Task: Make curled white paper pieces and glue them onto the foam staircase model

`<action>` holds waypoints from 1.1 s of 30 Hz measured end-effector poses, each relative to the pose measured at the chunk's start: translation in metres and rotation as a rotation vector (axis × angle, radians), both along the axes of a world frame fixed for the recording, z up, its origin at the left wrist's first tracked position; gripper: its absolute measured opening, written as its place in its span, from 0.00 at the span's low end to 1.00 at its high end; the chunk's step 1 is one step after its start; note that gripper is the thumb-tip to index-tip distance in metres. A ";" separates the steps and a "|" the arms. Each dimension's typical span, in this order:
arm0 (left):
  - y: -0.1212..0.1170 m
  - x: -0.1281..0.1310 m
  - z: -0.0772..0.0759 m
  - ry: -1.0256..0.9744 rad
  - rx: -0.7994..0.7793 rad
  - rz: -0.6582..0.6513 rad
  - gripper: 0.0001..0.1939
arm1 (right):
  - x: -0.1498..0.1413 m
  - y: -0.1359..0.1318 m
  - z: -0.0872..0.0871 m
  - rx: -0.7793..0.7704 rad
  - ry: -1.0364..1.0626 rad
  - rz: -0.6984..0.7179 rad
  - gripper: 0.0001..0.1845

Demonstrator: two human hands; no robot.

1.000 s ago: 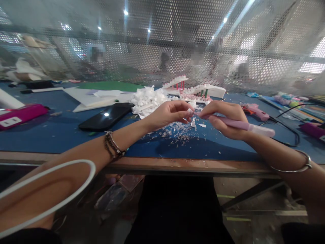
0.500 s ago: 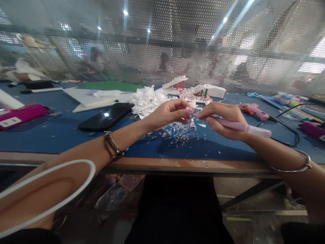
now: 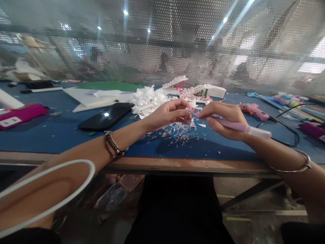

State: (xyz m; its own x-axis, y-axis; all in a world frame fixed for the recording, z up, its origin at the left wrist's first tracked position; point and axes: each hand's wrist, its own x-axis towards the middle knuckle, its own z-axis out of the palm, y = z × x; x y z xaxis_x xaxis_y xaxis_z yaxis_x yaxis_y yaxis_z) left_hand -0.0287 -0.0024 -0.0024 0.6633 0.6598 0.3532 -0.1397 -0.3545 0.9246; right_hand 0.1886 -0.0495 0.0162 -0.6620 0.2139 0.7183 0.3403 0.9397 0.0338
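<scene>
- A small whitish-pink lump [image 3: 188,111], its material too small to tell, is held above the table, between the two hands.
- The left hand [image 3: 172,113] pinches this lump, thumb and fingertips closed narrowly around it.
- The right hand [image 3: 225,117] has its fingers wrapped around a slim lilac pen-shaped tool with a translucent whitish end [image 3: 235,125]; the tool's front points at the lump, but whether its tip touches cannot be told.
- Below the hands, fine pale shavings [image 3: 180,134] lie scattered over the blue tabletop [image 3: 68,144].
- Just behind the left hand is a heap of crumpled white scraps [image 3: 148,100].
- Behind the hands stands a white model with red and green posts [image 3: 215,90], pink bits around its base.
- Left of the heap lies a flat black smartphone [image 3: 106,117], near white sheets [image 3: 83,96] and a large green sheet [image 3: 109,86].
- A pink glue gun [image 3: 259,112] lies beyond the right hand, beside a black cable [image 3: 297,135].
- At the far left rests a magenta case [image 3: 24,117].
- A perforated grey metal screen [image 3: 172,20] rises behind the table.
</scene>
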 end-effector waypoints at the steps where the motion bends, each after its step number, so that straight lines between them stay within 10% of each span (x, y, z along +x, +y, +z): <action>1: 0.000 0.000 0.000 0.001 -0.002 -0.003 0.07 | 0.000 0.000 0.000 -0.003 -0.006 0.011 0.10; 17: 0.004 -0.001 -0.004 0.134 0.310 0.032 0.11 | 0.010 0.011 0.002 -0.039 0.062 -0.321 0.10; 33: 0.008 -0.002 -0.005 0.533 0.779 0.200 0.13 | 0.021 0.056 -0.026 -0.171 -0.613 -0.560 0.18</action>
